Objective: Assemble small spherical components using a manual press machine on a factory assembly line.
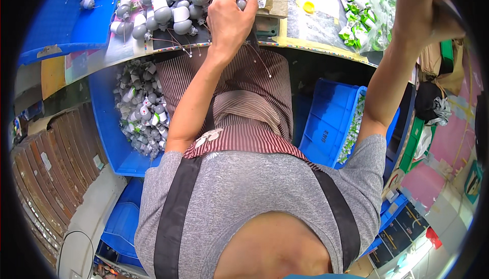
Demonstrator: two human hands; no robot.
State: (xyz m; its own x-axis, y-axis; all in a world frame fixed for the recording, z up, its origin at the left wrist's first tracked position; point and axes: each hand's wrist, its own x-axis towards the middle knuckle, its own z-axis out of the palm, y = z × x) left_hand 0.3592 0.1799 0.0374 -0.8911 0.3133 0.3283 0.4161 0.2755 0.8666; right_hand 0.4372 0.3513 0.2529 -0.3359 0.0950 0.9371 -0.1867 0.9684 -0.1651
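My left hand (pixel 229 22) is at the table's near edge, its fingers curled round a small grey bulb body (pixel 241 4). Thin wire leads (pixel 262 65) hang below that hand. Just beyond the fingers stands a small bench fixture (pixel 267 24) with a tan block, its upper part cut off by the picture's edge. High at the far right, my right hand (pixel 420 17) is closed round a dark handle (pixel 451 11), partly blurred and at the rim of view. Left of my left hand lies a heap of grey-and-white bulb bodies (pixel 178 11) with wire leads.
A blue tray (pixel 66 29) with a few bulb bodies sits at the far left. Green-and-white small parts (pixel 356 22) lie in clear plastic on the right. Below the table are a blue bin (pixel 104 111) of bulb bodies and a tilted blue crate (pixel 326 118). Brown boards (pixel 56 162) stand left.
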